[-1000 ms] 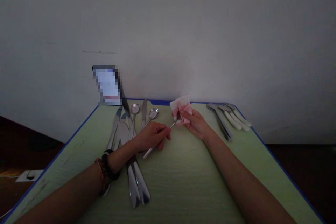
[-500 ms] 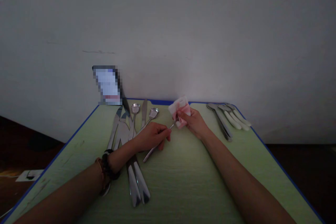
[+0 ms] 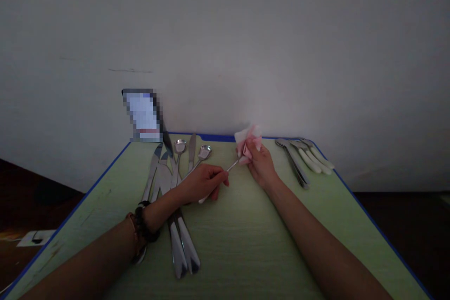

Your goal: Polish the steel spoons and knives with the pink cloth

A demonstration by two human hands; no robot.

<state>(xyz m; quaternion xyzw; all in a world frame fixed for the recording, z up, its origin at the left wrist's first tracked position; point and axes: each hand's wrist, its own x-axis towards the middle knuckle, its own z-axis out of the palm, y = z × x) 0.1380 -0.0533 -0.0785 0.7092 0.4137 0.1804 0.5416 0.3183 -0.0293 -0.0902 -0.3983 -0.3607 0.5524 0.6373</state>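
My left hand [image 3: 206, 183] is closed around the thin handle of a silver piece of cutlery [image 3: 233, 165], whose tail end pokes out below the fist. Its far end is covered by a crumpled pink-and-white cloth [image 3: 242, 138], so I cannot tell whether it is a spoon or a fork. My right hand [image 3: 262, 164] pinches that cloth about the covered end. Beneath and beside my left forearm lie several table knives [image 3: 183, 248], along with square-bowled spoons [image 3: 205, 152].
On the right of the green table [image 3: 246, 253] lie silver spoons [image 3: 293, 164] and white-handled cutlery [image 3: 311, 161]. A blurred, lit phone [image 3: 142, 112] leans at the back left. Behind the table's blue edge rises a wall [image 3: 225, 47].
My right hand and the cloth have shifted slightly right and bunched up, baring more of the shaft. The cutlery's tail end now shows less below my left fist, which has stayed in place.
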